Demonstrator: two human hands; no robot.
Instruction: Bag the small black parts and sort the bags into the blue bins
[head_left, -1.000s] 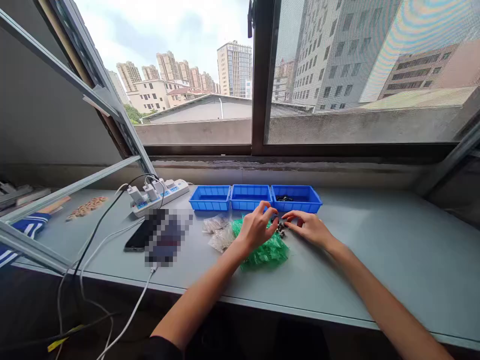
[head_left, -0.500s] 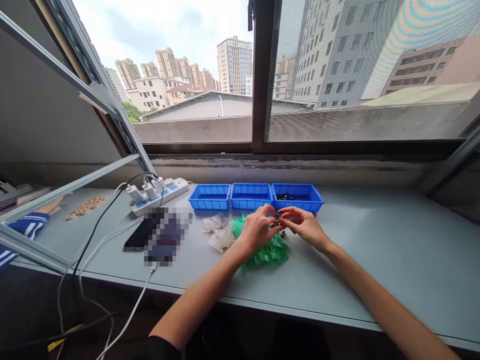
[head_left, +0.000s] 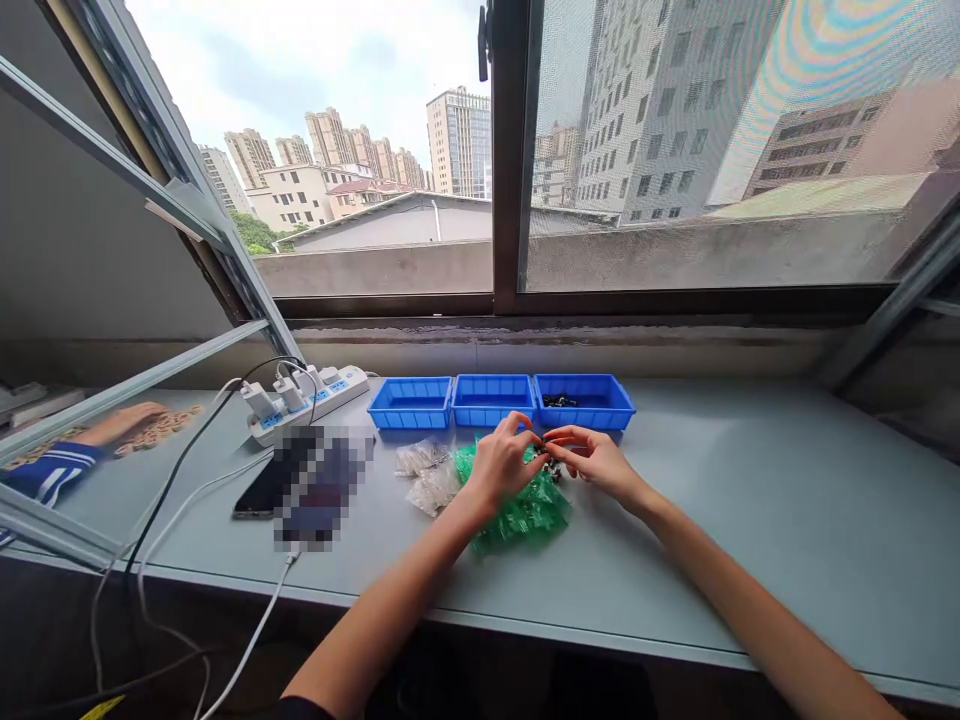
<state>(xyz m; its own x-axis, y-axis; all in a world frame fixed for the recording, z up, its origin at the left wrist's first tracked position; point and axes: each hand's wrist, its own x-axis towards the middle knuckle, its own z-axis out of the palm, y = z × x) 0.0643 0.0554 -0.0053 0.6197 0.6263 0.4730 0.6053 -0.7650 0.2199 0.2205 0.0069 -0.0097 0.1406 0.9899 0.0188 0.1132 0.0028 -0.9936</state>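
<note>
My left hand (head_left: 504, 462) and my right hand (head_left: 597, 464) meet above the table, thumbs and forefingers pinched together over a small dark part (head_left: 543, 446), too small to name. Beneath and beside my left hand lies a pile of green plastic pieces (head_left: 529, 520). Several small dark and metallic parts (head_left: 555, 470) sit between the hands, partly hidden by the fingers. Clear plastic pieces (head_left: 435, 490) are heaped left of the green pile. Just beyond my hands, the right blue bin (head_left: 600, 415) contains some dark parts (head_left: 561, 400).
A middle blue bin (head_left: 493, 412) and a left blue bin (head_left: 411, 416) complete the row. Leftward are a power strip (head_left: 330, 400), a dark phone (head_left: 262, 490), a blurred device and cables. Past the metal frame, another person's hand (head_left: 127, 420) is over small tan pieces (head_left: 161, 430).
The view has shifted slightly, so the bins appear lower and further left. My hands stay together at the small part. The other person's hand has reached further in over the tan pieces.
</note>
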